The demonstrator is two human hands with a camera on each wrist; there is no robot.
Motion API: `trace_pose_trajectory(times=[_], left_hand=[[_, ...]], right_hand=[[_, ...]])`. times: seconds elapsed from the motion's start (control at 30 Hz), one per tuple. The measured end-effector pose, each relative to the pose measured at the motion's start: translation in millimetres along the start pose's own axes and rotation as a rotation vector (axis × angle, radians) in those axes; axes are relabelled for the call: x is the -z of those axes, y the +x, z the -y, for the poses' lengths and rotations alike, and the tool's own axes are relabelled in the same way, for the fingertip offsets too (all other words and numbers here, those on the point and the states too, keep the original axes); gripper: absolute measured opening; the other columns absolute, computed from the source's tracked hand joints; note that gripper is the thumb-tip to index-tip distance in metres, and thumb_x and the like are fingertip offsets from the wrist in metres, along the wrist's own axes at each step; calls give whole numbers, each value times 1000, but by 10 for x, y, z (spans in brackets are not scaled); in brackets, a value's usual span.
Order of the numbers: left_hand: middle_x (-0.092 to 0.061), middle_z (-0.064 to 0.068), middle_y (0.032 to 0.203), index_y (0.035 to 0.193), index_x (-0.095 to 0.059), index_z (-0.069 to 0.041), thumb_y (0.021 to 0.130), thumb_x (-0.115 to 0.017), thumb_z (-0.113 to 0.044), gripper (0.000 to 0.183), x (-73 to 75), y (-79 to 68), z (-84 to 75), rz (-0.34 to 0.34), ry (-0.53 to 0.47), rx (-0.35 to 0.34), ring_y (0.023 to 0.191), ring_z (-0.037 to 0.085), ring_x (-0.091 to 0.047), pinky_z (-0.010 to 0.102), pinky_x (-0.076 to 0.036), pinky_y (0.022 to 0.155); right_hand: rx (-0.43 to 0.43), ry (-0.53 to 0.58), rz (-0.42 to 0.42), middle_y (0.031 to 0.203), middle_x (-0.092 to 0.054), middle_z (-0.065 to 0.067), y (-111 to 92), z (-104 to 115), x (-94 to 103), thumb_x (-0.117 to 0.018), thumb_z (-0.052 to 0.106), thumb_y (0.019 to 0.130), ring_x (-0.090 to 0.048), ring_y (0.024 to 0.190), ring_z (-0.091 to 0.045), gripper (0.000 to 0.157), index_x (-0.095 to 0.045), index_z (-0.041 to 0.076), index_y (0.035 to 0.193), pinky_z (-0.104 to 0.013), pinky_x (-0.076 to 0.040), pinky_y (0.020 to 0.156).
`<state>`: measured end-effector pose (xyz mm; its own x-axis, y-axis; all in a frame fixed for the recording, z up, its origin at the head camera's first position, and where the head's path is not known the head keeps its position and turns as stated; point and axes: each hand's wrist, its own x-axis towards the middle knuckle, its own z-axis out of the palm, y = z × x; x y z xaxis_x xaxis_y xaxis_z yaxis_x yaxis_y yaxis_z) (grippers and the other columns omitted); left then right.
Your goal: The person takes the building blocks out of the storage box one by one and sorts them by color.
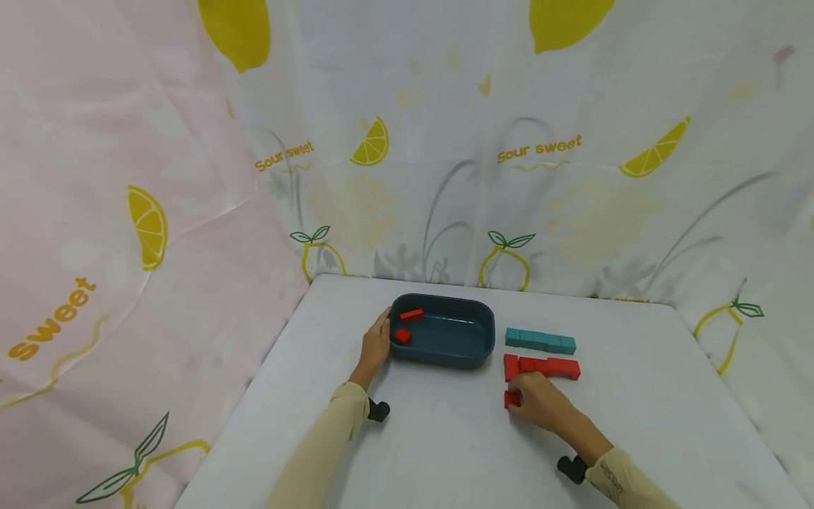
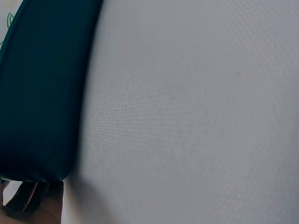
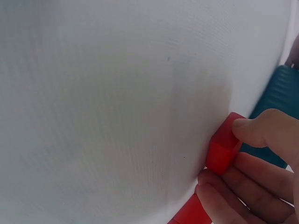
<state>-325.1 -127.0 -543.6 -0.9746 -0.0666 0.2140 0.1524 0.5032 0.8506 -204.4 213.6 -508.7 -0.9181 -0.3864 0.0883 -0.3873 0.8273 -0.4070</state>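
My right hand [image 1: 540, 403] pinches a small red block [image 3: 223, 144] between thumb and fingers, at the white tabletop. Only part of that block shows in the head view, beside the fingertips. Just beyond this hand lies a row of several red blocks [image 1: 562, 368], the first turned lengthwise. My left hand [image 1: 376, 343] rests against the left end of a dark teal tray [image 1: 445, 359], its fingers along the outer wall. Two red blocks [image 1: 412, 314] lie apart inside the tray, near its left end. In the left wrist view the fingers [image 2: 49, 203] touch the tray's end.
Behind the red row is a straight row of several teal blocks [image 1: 540, 340], right of the tray. The white table [image 1: 439, 438] runs back to a hanging lemon-print cloth [image 1: 420, 198], which also hangs at both sides.
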Motion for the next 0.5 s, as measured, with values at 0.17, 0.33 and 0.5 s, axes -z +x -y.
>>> trace_pose_trajectory(times=[0.17, 0.33, 0.5], left_hand=[[-47, 11, 146, 146, -47, -9, 107, -39, -20, 41, 7, -2, -5, 3, -15, -1, 136, 30, -41, 45, -32, 113], [-46, 11, 146, 146, -46, -11, 107, -39, -22, 41, 6, 6, 0, 11, -25, 3, 136, 29, -41, 45, -32, 113], [-47, 10, 146, 146, -46, -12, 107, -39, -22, 42, 5, 3, 2, 11, -22, 12, 136, 28, -40, 44, -32, 113]], right_hand=[[-15, 0, 12, 80, -67, 5, 23, -2, -7, -87, 13, 70, -56, 74, -10, 29, -73, 6, 95, -27, -57, 68], [-39, 7, 31, 81, -67, 5, 42, 9, 2, -88, 14, 68, -56, 74, -11, 32, -73, 6, 96, -28, -58, 67], [-70, 23, 47, 86, -70, 3, 81, 64, 51, -88, 17, 70, -60, 80, -14, 35, -74, 6, 100, -29, -58, 68]])
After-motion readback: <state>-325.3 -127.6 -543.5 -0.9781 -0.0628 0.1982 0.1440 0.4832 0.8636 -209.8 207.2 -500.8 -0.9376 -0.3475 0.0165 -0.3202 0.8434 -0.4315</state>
